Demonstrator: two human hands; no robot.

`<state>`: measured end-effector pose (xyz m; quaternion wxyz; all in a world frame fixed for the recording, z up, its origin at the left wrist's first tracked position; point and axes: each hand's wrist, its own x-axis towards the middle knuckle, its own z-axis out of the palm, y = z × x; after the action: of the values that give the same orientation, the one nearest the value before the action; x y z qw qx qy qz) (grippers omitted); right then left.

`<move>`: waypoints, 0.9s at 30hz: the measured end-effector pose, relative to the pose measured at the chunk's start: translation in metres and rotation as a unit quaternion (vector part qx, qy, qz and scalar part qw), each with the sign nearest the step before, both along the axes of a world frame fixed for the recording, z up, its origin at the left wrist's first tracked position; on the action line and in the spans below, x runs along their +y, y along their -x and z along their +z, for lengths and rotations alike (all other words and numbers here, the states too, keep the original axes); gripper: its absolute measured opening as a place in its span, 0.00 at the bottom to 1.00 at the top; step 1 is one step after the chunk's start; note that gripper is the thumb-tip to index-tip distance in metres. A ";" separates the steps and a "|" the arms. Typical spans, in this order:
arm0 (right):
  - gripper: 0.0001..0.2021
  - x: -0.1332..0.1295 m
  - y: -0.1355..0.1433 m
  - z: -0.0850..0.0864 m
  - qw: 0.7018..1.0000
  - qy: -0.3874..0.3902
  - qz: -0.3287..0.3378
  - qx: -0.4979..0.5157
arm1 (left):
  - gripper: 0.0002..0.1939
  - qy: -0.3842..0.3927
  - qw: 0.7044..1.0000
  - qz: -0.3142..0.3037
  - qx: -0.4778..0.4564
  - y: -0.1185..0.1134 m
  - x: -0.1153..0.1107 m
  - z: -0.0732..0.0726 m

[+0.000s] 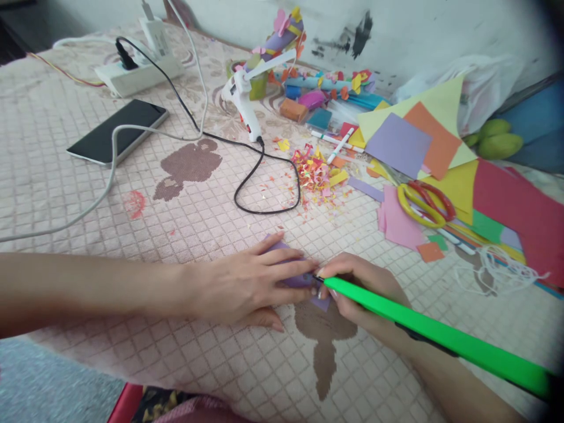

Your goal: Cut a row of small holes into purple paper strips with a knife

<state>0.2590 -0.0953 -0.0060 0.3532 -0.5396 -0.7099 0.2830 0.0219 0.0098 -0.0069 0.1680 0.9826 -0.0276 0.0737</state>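
My left hand (247, 282) lies flat, fingers spread, pressing a small piece of purple paper (324, 302) against the quilted tablecloth. Most of that paper is hidden under the fingers. At its right edge my right hand (365, 279) is closed in a pinch around the front end of a long, bright green pen-like tool (423, 326). The tool's thin dark tip points at the paper beside my left fingertips. Its exact kind cannot be made out, and the green body slants across my right wrist toward the lower right.
Beyond my hands lie paper shreds (315, 170) and a white glue gun (242, 97) with a looping black cord. At right are coloured sheets (399, 144), scissors (425, 202) and white string (497, 270). A phone (118, 132) and power strip (141, 76) sit at left.
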 end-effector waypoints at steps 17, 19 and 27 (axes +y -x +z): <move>0.11 -0.001 0.000 0.001 1.000 0.011 0.005 0.020 | 0.30 0.010 0.998 0.019 0.051 0.001 0.000 0.004; 0.11 -0.001 0.000 0.000 1.000 0.012 -0.002 0.021 | 0.30 0.006 0.999 0.020 0.049 0.002 0.000 0.004; 0.12 -0.003 -0.002 -0.003 0.999 0.030 -0.006 0.034 | 0.29 -0.005 0.999 0.018 0.033 0.002 0.001 0.002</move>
<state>0.2608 -0.0984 -0.0087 0.3625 -0.5439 -0.6858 0.3201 0.0194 0.0107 -0.0046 0.1620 0.9858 -0.0045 0.0439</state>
